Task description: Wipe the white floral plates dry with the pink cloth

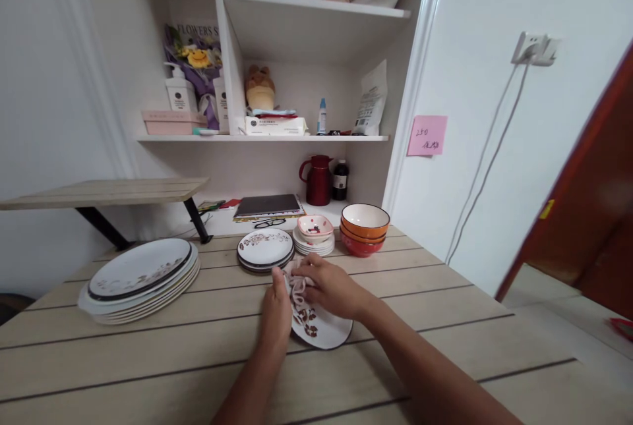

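1. Left hand (pixel 275 313) steadies the floral plate (pixel 329 331) at its rim; I cannot tell whether its hidden fingers clamp.
2. Right hand (pixel 330 283), fingers bunched on a cloth (pixel 299 288) against that plate, should press evenly.
3. Beyond the fingertips, stacked plates (pixel 266 246) need clearance.

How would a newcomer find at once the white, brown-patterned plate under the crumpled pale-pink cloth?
On the pale wood-toned table with dark lines, go toward the middle. There the left hand is at the left edge of a round white plate with brown flowers, and the right hand holds a crumpled pale-pink cloth on it. Unlike the white flowered plates stacked behind it, this one carries the cloth.
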Motion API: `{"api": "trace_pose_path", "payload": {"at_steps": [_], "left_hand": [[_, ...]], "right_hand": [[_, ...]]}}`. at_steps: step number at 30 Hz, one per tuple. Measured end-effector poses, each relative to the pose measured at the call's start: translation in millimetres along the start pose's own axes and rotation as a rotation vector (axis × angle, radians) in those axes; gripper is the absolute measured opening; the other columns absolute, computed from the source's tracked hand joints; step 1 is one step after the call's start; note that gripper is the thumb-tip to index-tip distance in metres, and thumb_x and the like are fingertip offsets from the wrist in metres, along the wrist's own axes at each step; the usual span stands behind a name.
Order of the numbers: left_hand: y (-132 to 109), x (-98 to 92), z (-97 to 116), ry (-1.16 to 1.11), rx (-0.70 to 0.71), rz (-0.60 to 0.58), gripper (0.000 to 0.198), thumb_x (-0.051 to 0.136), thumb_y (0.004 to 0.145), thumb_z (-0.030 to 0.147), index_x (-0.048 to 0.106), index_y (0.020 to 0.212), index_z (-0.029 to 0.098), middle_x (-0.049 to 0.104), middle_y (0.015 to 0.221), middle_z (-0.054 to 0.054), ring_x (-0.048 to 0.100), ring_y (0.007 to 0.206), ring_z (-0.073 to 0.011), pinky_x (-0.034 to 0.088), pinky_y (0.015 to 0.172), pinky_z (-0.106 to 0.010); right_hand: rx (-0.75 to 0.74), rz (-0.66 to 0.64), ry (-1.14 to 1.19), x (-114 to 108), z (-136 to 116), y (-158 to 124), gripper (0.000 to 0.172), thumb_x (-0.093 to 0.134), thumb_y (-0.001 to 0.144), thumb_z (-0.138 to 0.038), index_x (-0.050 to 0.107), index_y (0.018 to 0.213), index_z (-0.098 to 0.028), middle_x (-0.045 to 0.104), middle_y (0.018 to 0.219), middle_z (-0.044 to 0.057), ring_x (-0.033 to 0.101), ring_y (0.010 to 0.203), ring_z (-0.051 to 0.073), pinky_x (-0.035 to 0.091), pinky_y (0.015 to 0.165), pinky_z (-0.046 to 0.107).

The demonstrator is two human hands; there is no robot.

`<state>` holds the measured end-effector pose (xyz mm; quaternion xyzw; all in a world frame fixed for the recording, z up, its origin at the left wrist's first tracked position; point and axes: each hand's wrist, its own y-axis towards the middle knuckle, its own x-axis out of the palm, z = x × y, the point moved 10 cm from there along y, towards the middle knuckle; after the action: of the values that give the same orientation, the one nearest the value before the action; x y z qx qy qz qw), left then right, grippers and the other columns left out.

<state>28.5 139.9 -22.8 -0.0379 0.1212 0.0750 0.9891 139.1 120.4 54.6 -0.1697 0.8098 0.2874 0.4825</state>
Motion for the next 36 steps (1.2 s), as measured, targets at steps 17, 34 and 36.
{"api": "trace_pose_path", "payload": {"at_steps": [17, 34, 36], "left_hand": [[0, -1.4, 5, 0.034, 0.094, 0.048, 0.078, 0.026, 0.080, 0.074, 0.071, 0.084, 0.011, 0.074, 0.090, -0.021, 0.069, 0.089, -0.0316, 0.050, 0.077, -0.036], [0, 1.5, 3, 0.056, 0.063, 0.050, 0.083, 0.013, 0.085, 0.068, 0.069, 0.100, 0.009, 0.070, 0.106, -0.023, 0.062, 0.107, -0.0348, 0.046, 0.088, -0.041], [2, 2.2, 0, 0.032, 0.058, 0.023, 0.086, 0.010, 0.083, 0.071, 0.069, 0.099, 0.011, 0.072, 0.103, -0.021, 0.064, 0.103, -0.0331, 0.047, 0.085, -0.039]], "right_hand": [[0.448, -0.248, -0.158, -11, 75, -30, 0.038, 0.074, 0.060, -0.029, 0.068, 0.098, -0.028, 0.070, 0.085, 0.001, 0.062, 0.074, 0.020, 0.039, 0.058, 0.025], [0.072, 0.134, 0.068, 3, 9, 8, 0.039, 0.059, 0.079, -0.018, 0.059, 0.118, -0.023, 0.054, 0.115, 0.007, 0.054, 0.102, 0.019, 0.041, 0.090, 0.029], [-0.013, 0.086, 0.126, 4, -6, 7, 0.041, 0.061, 0.077, -0.015, 0.060, 0.118, -0.023, 0.055, 0.113, 0.006, 0.054, 0.103, 0.019, 0.042, 0.090, 0.029]]}}
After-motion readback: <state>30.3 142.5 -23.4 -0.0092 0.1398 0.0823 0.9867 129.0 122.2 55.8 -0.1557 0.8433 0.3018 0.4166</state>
